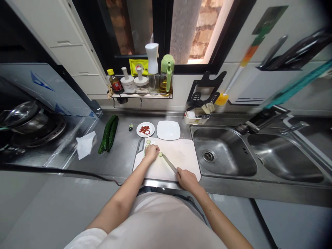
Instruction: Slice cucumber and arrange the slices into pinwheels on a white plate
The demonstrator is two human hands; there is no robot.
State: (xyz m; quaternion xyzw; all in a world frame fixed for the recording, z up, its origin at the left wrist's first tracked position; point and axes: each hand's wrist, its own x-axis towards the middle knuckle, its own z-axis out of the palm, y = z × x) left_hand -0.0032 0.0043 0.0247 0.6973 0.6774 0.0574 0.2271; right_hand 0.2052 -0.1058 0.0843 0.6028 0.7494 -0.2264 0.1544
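My right hand (187,180) is wrapped round the handle of a kitchen knife (170,164), whose blade slants up and left over the white cutting board (178,155). A round cucumber slice (160,154) lies at the blade's tip. Just left of it, my left hand (151,152) is closed low over the board, fingers bent together; what lies under them is hidden. More pale green slices peek out along that hand's left side, and a single cucumber slice (148,141) rests above it, near the board's handle.
Behind the board stand a small plate of chopped red pieces (144,130) and a white square plate (168,130). Two whole cucumbers (108,134), a cucumber end (131,127) and a paper towel (85,144) lie to the left. A double sink (225,152) borders the right.
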